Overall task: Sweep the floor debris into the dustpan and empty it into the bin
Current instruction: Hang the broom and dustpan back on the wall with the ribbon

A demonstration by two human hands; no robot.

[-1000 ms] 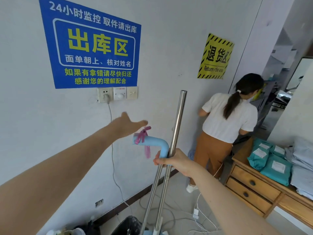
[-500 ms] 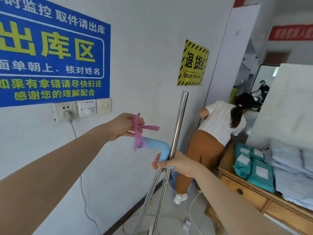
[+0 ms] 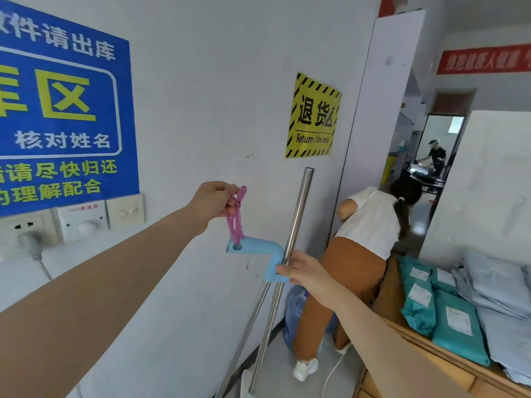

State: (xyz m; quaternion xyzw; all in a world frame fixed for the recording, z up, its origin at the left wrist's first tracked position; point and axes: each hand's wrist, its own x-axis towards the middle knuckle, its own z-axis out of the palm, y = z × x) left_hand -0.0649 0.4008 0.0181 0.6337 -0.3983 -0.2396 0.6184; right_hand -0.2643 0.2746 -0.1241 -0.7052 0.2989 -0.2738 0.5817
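Note:
Two steel poles stand side by side against the white wall: the taller broom pole and the dustpan pole, which ends in a bent light-blue handle. A pink ribbon loop hangs through the hole at the handle's tip. My left hand pinches that ribbon from above, pulling it taut. My right hand grips both poles together just under the blue handle. The broom head, the dustpan and the bin are out of view below.
A person in a white top and brown trousers bends over close behind the poles, near a blue water bottle. A wooden drawer cabinet with teal and grey parcels stands at right. Wall sockets and a white cable are nearby.
My left hand reached the blue handle, took hold of the pink ribbon and lifted it upright. My view turned right and up; the right hand kept its grip on the poles.

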